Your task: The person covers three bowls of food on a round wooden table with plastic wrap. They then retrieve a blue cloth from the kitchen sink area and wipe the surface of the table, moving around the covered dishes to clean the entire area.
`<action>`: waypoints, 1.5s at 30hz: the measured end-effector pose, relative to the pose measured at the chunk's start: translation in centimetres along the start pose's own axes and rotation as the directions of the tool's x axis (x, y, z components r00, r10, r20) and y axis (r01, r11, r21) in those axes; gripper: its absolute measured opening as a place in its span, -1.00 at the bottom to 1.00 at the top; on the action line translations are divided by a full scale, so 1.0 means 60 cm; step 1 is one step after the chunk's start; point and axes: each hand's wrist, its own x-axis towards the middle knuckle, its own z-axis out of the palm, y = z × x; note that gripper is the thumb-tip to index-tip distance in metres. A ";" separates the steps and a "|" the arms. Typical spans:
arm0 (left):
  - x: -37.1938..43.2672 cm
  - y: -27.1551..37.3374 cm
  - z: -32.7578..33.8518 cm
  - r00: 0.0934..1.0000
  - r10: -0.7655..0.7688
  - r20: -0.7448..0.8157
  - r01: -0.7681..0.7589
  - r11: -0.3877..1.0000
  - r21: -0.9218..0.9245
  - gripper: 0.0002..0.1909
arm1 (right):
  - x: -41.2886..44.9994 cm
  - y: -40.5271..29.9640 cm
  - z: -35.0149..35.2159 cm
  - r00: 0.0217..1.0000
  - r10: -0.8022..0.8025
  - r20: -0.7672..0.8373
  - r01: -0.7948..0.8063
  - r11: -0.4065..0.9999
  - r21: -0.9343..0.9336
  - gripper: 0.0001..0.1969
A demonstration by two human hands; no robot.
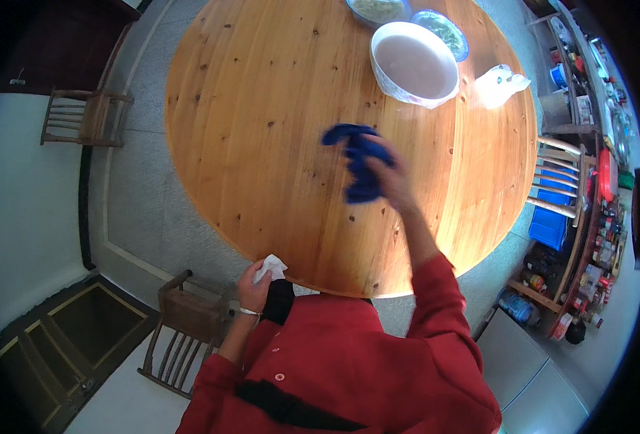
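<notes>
My right hand (389, 172) grips a dark blue cloth (362, 171) over the middle of a round wooden table (255, 130); hand and cloth are slightly blurred. Whether the cloth touches the wood I cannot tell. By the table's near edge, my left hand (254, 287) pinches a crumpled white tissue (270, 267). Beyond the cloth stands a large white bowl (415, 65), its inside pale. Two patterned dishes with food, one dish (379, 10) and another dish (443, 33), lie behind the bowl. To its right is a crumpled white plastic bag (499, 85).
A wooden chair (556, 176) stands at the table's right, beside a blue crate (549, 217) and shelves with bottles. Another wooden chair (192, 314) is near my left arm, and a third chair (91, 118) stands by the far-left wall.
</notes>
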 end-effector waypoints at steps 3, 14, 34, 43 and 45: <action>0.009 -0.001 -0.003 1.000 0.022 0.003 -0.022 1.000 -0.007 -0.72 | -0.125 -0.038 -0.140 0.974 0.055 -0.221 -0.038 0.996 0.078 -0.66; 0.055 -0.017 -0.052 0.964 0.176 0.197 -0.175 0.984 -0.023 -0.74 | -0.174 0.172 -0.188 0.773 -0.581 -0.256 -0.147 0.228 -0.962 -0.36; 0.073 -0.112 -0.228 0.974 0.220 0.048 -0.223 0.972 0.077 -0.74 | -0.063 0.036 0.111 0.836 -0.250 -0.488 0.428 0.854 0.297 -0.70; 0.069 -0.064 -0.136 0.966 0.184 0.183 -0.190 0.982 0.015 -0.75 | -0.331 0.118 -0.265 0.721 -0.575 -0.386 -0.389 0.124 -0.913 -0.36; 0.070 -0.040 -0.122 0.957 0.213 0.197 -0.227 0.972 0.053 -0.72 | -0.338 0.133 -0.262 0.791 -0.525 -0.314 -0.343 0.045 -0.938 -0.38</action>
